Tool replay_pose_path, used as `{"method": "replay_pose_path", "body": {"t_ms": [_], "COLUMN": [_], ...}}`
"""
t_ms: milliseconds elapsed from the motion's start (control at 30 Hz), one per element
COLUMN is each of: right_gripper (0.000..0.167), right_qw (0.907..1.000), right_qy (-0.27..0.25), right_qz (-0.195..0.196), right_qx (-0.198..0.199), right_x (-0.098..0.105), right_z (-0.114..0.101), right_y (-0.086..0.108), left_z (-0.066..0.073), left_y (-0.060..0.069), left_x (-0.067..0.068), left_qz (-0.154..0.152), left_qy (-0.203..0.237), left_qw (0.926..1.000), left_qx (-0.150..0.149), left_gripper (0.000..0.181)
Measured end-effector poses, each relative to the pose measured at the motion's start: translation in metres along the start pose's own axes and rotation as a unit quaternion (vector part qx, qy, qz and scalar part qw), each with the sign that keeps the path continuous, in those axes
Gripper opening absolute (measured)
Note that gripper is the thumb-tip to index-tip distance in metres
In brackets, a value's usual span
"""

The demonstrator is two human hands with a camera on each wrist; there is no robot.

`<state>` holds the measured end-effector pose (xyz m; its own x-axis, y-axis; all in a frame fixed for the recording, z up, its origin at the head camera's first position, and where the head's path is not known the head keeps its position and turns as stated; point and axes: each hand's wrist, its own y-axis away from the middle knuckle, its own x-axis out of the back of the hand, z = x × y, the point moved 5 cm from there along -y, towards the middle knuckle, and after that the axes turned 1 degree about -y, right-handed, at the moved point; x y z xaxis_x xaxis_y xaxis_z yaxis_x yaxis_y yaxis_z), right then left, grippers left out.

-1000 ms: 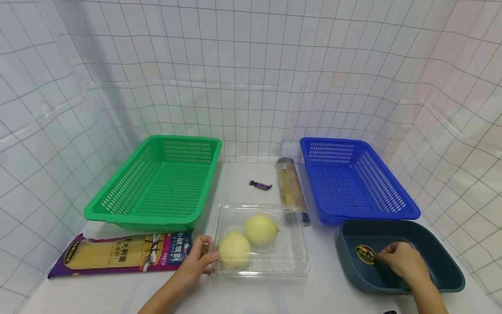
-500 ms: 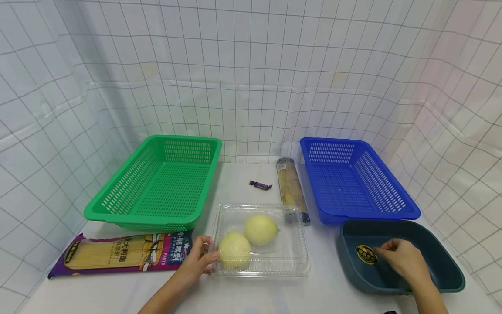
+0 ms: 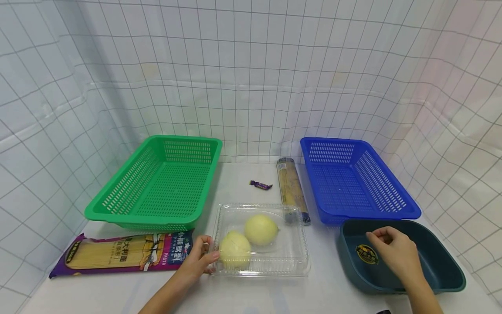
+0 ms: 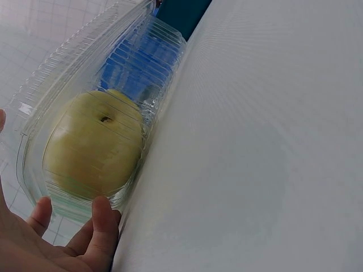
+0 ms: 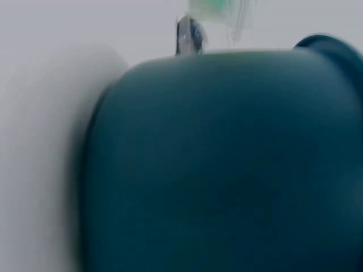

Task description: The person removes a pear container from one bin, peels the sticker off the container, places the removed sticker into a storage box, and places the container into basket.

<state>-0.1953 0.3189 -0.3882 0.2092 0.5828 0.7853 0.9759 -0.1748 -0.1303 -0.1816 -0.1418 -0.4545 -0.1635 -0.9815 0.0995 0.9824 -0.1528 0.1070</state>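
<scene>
My left hand (image 3: pixel 197 258) holds the left edge of a clear plastic clamshell box (image 3: pixel 284 257), thumb in front. Two round pale yellow-green fruits (image 3: pixel 260 230) lie inside. The left wrist view shows fingertips against the box's end, close to one fruit (image 4: pixel 96 144). My right hand (image 3: pixel 397 253) is over a dark teal basin (image 3: pixel 435 266), fingers bent and thumb near the index finger. Nothing shows between them, though a small thing could be hidden. A round black-and-yellow label (image 3: pixel 366 254) is in the basin, left of that hand. Only the blurred basin (image 5: pixel 227 158) fills most of the right wrist view.
A green basket (image 3: pixel 172 187) stands back left, a blue basket (image 3: pixel 341 187) back right. A pasta pack (image 3: pixel 121 253) lies left, another long pack (image 3: pixel 291 183) behind the box, a purple-wrapped candy (image 3: pixel 260 185) between. A dark object (image 3: pixel 384 312) shows at the bottom edge.
My right hand has moved up and slightly left, away from the label, which stays in the basin. The left hand and the box have not visibly moved.
</scene>
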Motion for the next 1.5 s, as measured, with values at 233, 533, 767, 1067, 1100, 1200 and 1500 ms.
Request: {"method": "replay_pose_path", "body": {"t_ms": [233, 533, 767, 1067, 1100, 1200, 1500], "right_gripper": [0.036, 0.029, 0.019, 0.016, 0.017, 0.026, 0.042], "right_qw": [0.9994, 0.9974, 0.9949, 0.9841, 0.9832, 0.9802, 0.9742], "right_qy": [-0.029, -0.049, -0.057, -0.128, -0.134, -0.152, -0.19], "right_qz": [0.0, -0.008, -0.015, -0.069, -0.073, -0.085, -0.11], "right_qx": [0.018, 0.053, 0.082, 0.101, 0.1, 0.095, 0.053], "right_x": [-0.004, -0.017, -0.033, -0.061, -0.065, -0.076, -0.098], "right_z": [-0.027, -0.062, -0.078, -0.097, -0.098, -0.099, -0.096], "right_y": [0.006, 0.012, 0.014, 0.019, 0.019, 0.019, 0.019], "left_z": [0.0, -0.001, 0.0, -0.001, -0.001, -0.002, -0.003], "left_y": [0.0, 0.0, -0.001, -0.001, -0.001, -0.001, 0.0], "left_x": [0.0, 0.0, 0.0, 0.0, 0.0, 0.0, 0.0], "left_qz": [-0.001, -0.002, 0.001, -0.002, -0.003, -0.003, -0.004], "left_qy": [0.005, 0.003, 0.006, 0.007, 0.008, 0.008, 0.012], "left_qw": [1.0, 1.0, 1.0, 1.0, 1.0, 1.0, 0.9999], "left_qx": [-0.006, -0.003, 0.001, -0.002, -0.003, -0.003, -0.003], "left_gripper": [0.044, 0.044, 0.044, 0.045, 0.045, 0.046, 0.046]}}
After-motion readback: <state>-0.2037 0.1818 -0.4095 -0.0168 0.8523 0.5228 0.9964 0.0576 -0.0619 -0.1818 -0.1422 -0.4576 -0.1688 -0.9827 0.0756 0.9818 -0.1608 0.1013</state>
